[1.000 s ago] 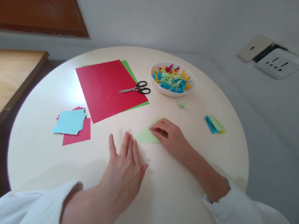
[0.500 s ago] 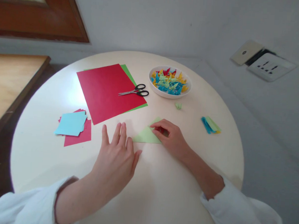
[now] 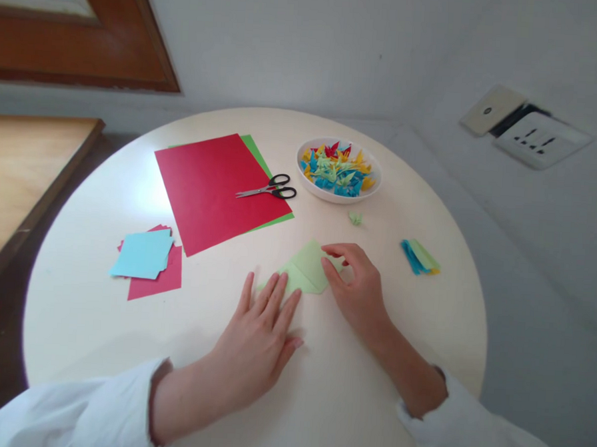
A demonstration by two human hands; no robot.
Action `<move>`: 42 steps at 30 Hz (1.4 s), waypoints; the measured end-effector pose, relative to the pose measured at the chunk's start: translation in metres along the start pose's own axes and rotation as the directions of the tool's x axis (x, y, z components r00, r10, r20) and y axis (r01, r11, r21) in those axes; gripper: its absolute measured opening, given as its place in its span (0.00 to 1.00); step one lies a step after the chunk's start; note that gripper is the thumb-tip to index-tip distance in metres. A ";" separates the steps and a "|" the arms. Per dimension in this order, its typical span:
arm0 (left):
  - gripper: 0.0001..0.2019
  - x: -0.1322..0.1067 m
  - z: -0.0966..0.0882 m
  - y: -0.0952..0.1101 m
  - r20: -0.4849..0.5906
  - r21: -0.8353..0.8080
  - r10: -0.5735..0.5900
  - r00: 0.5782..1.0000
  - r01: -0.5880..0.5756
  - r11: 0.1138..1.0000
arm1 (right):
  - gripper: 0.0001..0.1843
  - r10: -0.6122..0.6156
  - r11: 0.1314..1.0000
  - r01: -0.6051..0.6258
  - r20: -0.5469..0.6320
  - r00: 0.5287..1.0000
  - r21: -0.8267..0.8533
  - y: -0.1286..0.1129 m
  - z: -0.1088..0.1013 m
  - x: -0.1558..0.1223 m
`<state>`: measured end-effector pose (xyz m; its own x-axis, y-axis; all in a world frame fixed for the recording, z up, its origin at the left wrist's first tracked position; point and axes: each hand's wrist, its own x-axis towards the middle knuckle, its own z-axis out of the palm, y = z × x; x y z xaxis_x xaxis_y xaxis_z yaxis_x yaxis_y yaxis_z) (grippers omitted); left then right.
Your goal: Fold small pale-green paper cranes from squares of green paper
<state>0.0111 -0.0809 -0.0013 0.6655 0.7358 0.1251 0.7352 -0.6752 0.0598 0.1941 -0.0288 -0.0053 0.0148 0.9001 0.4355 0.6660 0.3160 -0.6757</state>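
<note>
A piece of light green origami paper (image 3: 312, 264), partly folded with a visible crease, lies in the middle of the table. My left hand (image 3: 255, 341) is open, its fingers spread and the fingertips resting on the paper's lower left part. On the right side of the same paper, my right hand (image 3: 358, 280) is curled, with thumb and index finger closed in a pinch at its edge. The right hand covers the paper's right corner. Beyond the right hand sits a small light green folded paper piece (image 3: 355, 218).
A white bowl (image 3: 337, 197) of colourful paper cranes stands at the back. Scissors (image 3: 270, 187) lie on red paper sheets (image 3: 210, 192) over green. Blue and red paper squares (image 3: 144, 252) lie left; several folded papers (image 3: 421, 256) lie right. A wall socket (image 3: 538, 139) is at right.
My left hand has moved right, bringing its fingertips onto the paper. My right hand has shifted slightly right, and the paper's right part now shows a different, more spread shape.
</note>
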 end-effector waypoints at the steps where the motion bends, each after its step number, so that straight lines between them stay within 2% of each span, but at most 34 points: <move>1: 0.25 -0.001 0.001 0.000 0.001 -0.001 -0.006 1.000 0.006 1.000 | 0.09 0.016 0.999 -0.016 -0.009 1.000 -0.041 0.001 0.000 -0.001; 5: 0.25 -0.003 0.002 0.002 0.015 -0.011 -0.016 1.000 0.016 1.000 | 0.16 0.088 0.985 -0.081 0.036 0.995 -0.154 0.007 0.002 -0.003; 8: 0.25 -0.003 0.004 0.002 0.019 -0.017 -0.017 1.000 0.018 1.000 | 0.18 0.128 0.977 -0.112 0.077 0.989 -0.180 0.008 0.004 -0.004; 14: 0.25 -0.002 0.003 0.001 0.015 -0.029 -0.023 1.000 0.024 0.999 | 0.20 0.158 0.959 -0.131 0.089 0.983 -0.251 0.008 0.006 -0.004; 22: 0.23 0.004 0.005 -0.003 -0.072 -0.020 -0.073 0.995 0.072 0.997 | 0.24 0.124 0.963 -0.092 0.114 0.986 -0.254 0.010 0.008 -0.005; 27: 0.22 0.005 0.005 -0.005 -0.062 -0.045 -0.097 0.993 0.094 0.995 | 0.25 0.079 0.963 -0.054 0.087 0.993 -0.265 0.011 0.005 -0.004; 32: 0.21 0.003 0.006 -0.006 -0.075 -0.072 -0.095 0.993 0.089 0.993 | 0.31 0.162 0.957 -0.131 0.103 0.981 -0.259 0.010 -0.002 -0.005; 38: 0.21 0.001 0.009 -0.007 -0.089 -0.069 -0.064 0.994 0.057 0.996 | 0.31 0.219 0.956 -0.191 0.108 0.970 -0.221 0.010 -0.005 -0.007; 42: 0.22 0.001 0.009 -0.007 -0.092 -0.067 -0.053 0.994 0.047 0.997 | 0.31 0.312 0.942 -0.289 0.125 0.942 -0.170 0.010 -0.005 -0.004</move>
<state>0.0075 -0.0753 -0.0104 0.6110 0.7627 0.2123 0.7554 -0.6419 0.1320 0.2044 -0.0311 -0.0105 0.1282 0.9839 0.1248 0.7501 -0.0139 -0.6611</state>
